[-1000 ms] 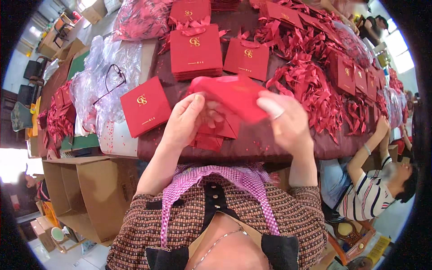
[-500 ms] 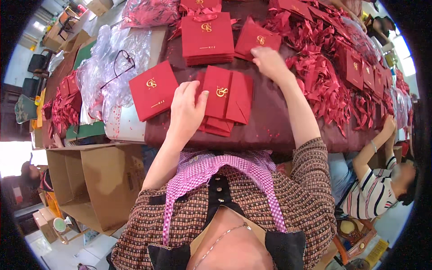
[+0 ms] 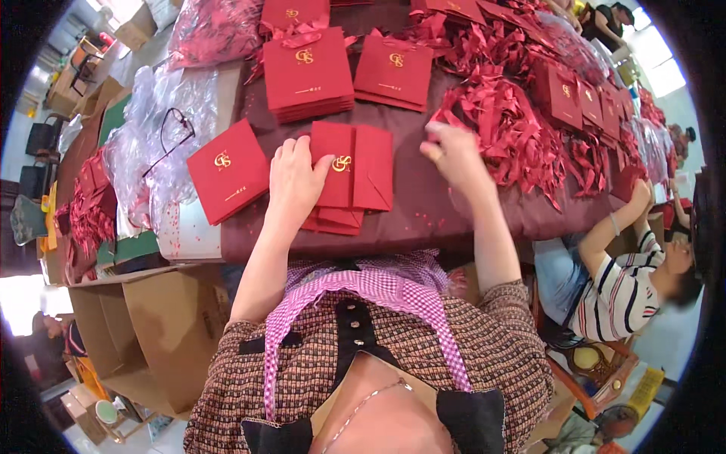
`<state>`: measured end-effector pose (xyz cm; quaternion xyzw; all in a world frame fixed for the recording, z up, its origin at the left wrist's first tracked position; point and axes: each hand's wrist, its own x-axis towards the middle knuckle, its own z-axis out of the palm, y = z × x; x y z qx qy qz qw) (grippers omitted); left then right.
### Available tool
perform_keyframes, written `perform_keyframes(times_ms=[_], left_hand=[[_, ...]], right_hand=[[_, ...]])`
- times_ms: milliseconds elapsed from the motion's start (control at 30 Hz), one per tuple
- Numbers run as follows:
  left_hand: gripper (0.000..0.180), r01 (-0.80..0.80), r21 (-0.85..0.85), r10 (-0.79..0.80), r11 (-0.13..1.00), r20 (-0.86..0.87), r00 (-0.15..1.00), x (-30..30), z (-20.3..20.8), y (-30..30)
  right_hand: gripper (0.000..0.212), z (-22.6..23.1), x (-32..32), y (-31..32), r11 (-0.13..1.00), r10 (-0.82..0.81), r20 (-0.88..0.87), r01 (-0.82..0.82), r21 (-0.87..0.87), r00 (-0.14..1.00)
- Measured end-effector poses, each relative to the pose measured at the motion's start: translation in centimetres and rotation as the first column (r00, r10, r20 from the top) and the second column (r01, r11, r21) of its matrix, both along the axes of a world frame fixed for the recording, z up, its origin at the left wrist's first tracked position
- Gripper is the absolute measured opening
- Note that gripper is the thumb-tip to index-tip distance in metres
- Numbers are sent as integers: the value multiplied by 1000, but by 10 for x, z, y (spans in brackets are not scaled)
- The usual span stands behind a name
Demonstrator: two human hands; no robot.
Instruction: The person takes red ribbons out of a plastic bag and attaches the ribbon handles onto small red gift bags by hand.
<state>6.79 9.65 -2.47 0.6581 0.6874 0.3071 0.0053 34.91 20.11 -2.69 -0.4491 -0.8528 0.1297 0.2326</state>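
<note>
My left hand [image 3: 297,180] lies against the left edge of a small pile of flattened red paper bags [image 3: 376,178] on the table, fingers out flat and thumb apart. A fold line crosses the top bag, which has a gold emblem. My right hand [image 3: 457,157] hovers to the right of that pile, beside a heap of red ribbons [image 3: 499,125]. Its fingers are curled and blurred, so whether they hold anything does not show. Beyond the pile lie a tall stack of red gift bags [image 3: 306,79] and a lower bag stack [image 3: 395,76].
More bags [image 3: 224,172] sit at left, near clear plastic wrap [image 3: 144,121] with eyeglasses [image 3: 168,140] on it. An open cardboard box [image 3: 159,325] stands left of me. To the right, a co-worker in a striped shirt [image 3: 624,303] handles a red item at the table [image 3: 423,227].
My right hand has left the bag stack at the back right and come nearer to me. That stack's top bag now lies straighter. My left hand stays at the pile; the whole view has shifted.
</note>
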Motion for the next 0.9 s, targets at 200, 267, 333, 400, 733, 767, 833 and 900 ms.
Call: perform_keyframes(times_ms=[200,267,333,400,733,767,833,900], left_hand=[[31,-7,-49,10,999,72,997,-4,-9,7],[30,-7,-75,15,997,106,994,-3,-10,9],[27,-37,-137,71,990,249,966,-3,-8,9],[25,-39,-180,93,983,301,949,-5,-6,8],[19,7,-196,88,981,471,878,-6,-6,2],[18,19,-173,62,985,448,892,-7,-6,0],[25,42,-199,78,979,559,825,-8,-7,-2],[27,60,-222,80,973,573,815,-9,-6,-5]], right_hand=[[17,-22,4,-50,961,266,-108,-255,108,958],[14,-14,12,-56,944,313,7,-312,109,950],[12,0,25,-58,951,307,58,-309,27,950],[15,16,38,-57,956,290,120,-284,-69,949],[39,13,-12,-16,930,-273,35,273,-245,961],[39,7,-22,-11,939,-284,140,304,-159,949],[34,-7,-38,-7,953,-277,225,298,-64,934],[23,-17,-43,-5,978,-207,167,206,24,964]])
